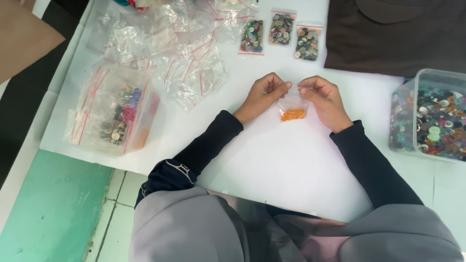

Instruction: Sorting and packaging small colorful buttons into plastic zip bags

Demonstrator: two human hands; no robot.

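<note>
Both my hands hold a small clear zip bag [292, 107] above the white table [291, 165]. Small orange buttons sit at the bottom of this bag. My left hand [264, 92] pinches the bag's top left corner. My right hand [324, 99] pinches its top right corner. Both thumbs and forefingers press along the bag's top edge. Black sleeves cover both my forearms.
Three filled button bags [280, 35] lie at the back. Several empty clear bags [184, 53] are spread at the back left. A clear tub [116, 114] holding bags stands at the left. A clear box of mixed buttons [429, 119] stands at the right. Dark cloth [393, 39] lies behind it.
</note>
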